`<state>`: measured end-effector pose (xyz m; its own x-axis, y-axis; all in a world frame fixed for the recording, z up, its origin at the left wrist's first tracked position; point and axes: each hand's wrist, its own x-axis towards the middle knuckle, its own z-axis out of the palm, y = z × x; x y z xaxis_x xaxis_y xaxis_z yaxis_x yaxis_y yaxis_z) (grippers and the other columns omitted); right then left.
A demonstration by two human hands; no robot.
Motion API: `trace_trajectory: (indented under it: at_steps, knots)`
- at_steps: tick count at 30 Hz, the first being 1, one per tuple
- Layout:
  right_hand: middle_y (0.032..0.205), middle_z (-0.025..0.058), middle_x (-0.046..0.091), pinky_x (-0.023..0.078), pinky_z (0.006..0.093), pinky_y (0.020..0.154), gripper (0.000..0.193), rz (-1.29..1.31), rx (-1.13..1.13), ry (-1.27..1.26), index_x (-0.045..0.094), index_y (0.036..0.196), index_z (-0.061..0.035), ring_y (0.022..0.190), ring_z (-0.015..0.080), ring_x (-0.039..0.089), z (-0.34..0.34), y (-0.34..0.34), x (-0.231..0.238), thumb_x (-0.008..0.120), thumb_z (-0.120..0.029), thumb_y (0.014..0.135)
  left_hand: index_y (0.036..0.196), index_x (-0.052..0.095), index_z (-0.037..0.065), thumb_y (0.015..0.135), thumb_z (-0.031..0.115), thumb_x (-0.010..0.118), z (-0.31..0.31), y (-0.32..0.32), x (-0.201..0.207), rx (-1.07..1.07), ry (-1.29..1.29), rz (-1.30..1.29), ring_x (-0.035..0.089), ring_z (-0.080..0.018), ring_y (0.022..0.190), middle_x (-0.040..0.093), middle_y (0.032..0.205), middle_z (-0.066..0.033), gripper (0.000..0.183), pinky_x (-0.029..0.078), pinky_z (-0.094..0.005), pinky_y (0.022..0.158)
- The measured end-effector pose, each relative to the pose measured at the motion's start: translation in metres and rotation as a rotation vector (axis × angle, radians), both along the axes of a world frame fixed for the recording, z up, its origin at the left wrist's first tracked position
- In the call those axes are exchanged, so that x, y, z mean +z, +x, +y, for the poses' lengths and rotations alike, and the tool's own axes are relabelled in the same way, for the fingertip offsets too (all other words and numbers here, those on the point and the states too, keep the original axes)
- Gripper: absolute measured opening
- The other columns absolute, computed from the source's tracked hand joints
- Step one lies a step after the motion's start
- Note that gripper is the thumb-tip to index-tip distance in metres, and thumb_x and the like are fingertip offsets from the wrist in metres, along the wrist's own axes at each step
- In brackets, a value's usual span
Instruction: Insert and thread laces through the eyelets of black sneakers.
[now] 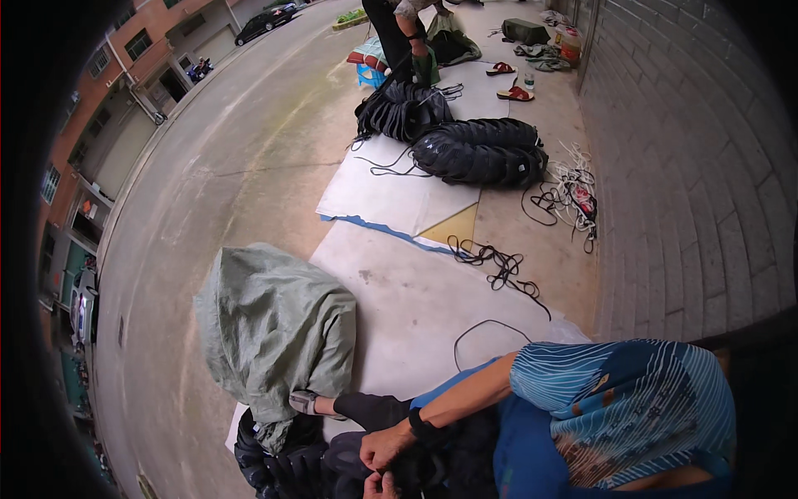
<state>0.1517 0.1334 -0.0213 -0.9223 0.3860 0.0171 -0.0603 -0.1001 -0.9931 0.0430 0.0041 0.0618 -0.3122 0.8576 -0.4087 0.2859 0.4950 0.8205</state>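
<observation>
My right hand (386, 447), with a black band at the wrist, is closed with the fingers bent down over dark material. Just below it, at the lower edge, my left hand (381, 486) is partly cut off, thumb and finger pinched together. A small dark bit shows at the fingertips, too small to name. Around both hands lie black, rounded, padded pieces (287, 461), some under a grey-green woven sack (278, 324). My outstretched leg in dark cloth (374, 411) ends in a grey shoe (304, 402) beside the sack.
White sheets (399, 308) cover the ground ahead. Black cord (503, 264) lies loose on them. Two bundles of stacked black pieces (482, 152) and tangled white cord (573, 187) lie farther off, near a block wall (682, 200). A person (407, 29) stands beyond; red sandals (515, 94) lie nearby.
</observation>
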Motion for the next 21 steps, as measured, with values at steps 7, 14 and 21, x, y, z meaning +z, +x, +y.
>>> trace_trajectory:
  at_steps: [7,14,21]
  knots:
    - [0.082,0.0158,0.067,0.049,0.0402,0.068,0.024,-0.072,-0.116,0.260,0.067,0.086,-0.0027,0.076,0.0318,0.064,-0.004,-0.005,-0.011,0.056,-0.024,0.081,0.084,0.059,-0.004,0.079,-0.005,0.060,-0.012,-0.010,-0.017,0.101,0.474,0.706,0.056,-0.0252,0.067,0.056,0.073,-0.0128,0.006,0.046,-0.0333,0.065]
    - [0.069,0.0100,0.065,0.048,0.0299,0.064,0.022,-0.404,-0.071,0.334,0.067,0.085,-0.0011,0.067,0.0189,0.062,0.035,0.033,-0.009,0.061,-0.022,0.082,0.087,0.062,0.000,0.079,-0.006,0.064,-0.016,-0.007,-0.041,0.230,0.513,0.656,0.045,-0.0129,0.058,0.049,0.071,-0.0050,0.011,0.038,-0.0246,0.054]
    - [0.078,0.0145,0.066,0.050,0.0375,0.068,0.022,-0.220,-0.048,0.319,0.068,0.086,-0.0016,0.072,0.0302,0.064,0.017,0.008,0.001,0.058,-0.020,0.081,0.089,0.062,0.000,0.079,-0.009,0.064,-0.031,-0.017,-0.060,0.306,0.562,0.748,0.044,-0.0091,0.058,0.052,0.075,-0.0028,0.013,0.036,-0.0210,0.050]
